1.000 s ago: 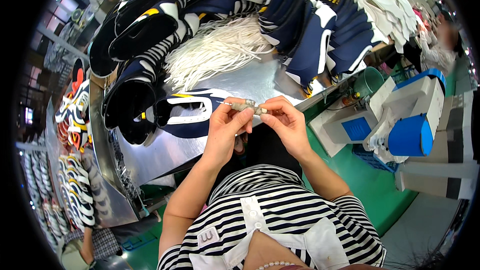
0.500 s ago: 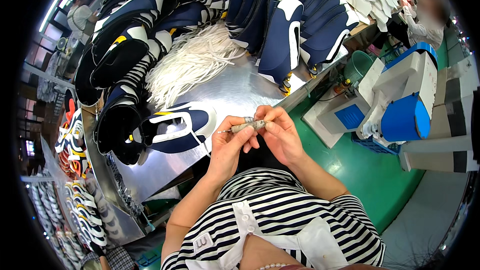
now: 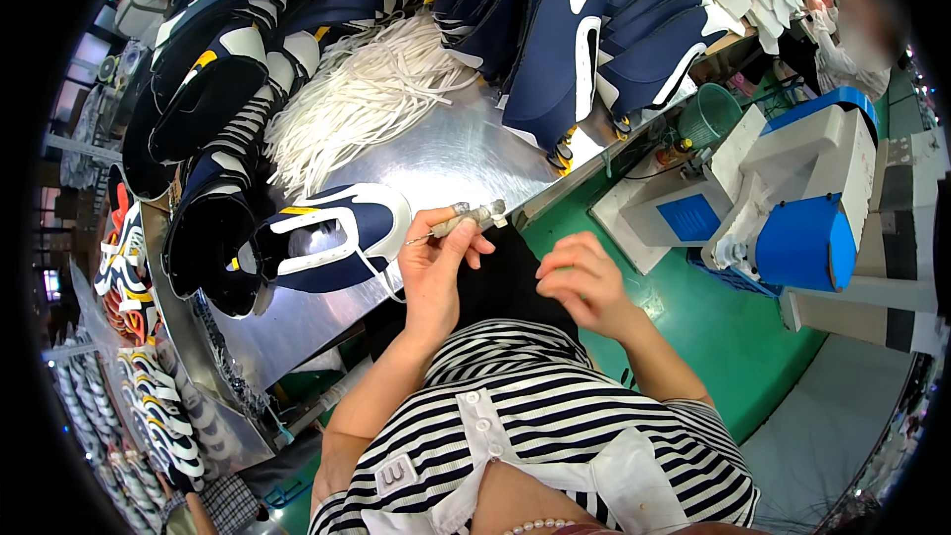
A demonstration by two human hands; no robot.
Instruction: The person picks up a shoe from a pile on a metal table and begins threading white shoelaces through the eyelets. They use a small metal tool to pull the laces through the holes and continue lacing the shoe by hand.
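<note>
"Recording grip: what is held, and how?"

"My left hand [image 3: 429,272] pinches a wrapped tool [image 3: 456,226] between thumb and fingers, beside the near edge of the metal table [image 3: 495,147]. Its thin spike [image 3: 420,239] points left. I judge that gripping the thick body leaves both ends uncovered. My right hand [image 3: 584,285] hangs apart, fingers loosely bent and close together, pinching nothing that I can see."

"Placement of the work?"

"One navy-and-white shoe upper [image 3: 381,224] lies on the table, just left of my left hand, a lace [image 3: 373,274] trailing from it; placed so, presumably, for short reach. Beyond it are heaped white laces [image 3: 362,99], and stacked uppers [image 3: 555,54], likely nested to save room."

"Surface and surroundings?"

"Shiny metal, with bright glare. Green floor [image 3: 659,322] to the right, bearing a white-and-blue machine [image 3: 804,243] near a green basket [image 3: 709,115]. Another person [image 3: 844,69] is beyond, upper right."
</note>
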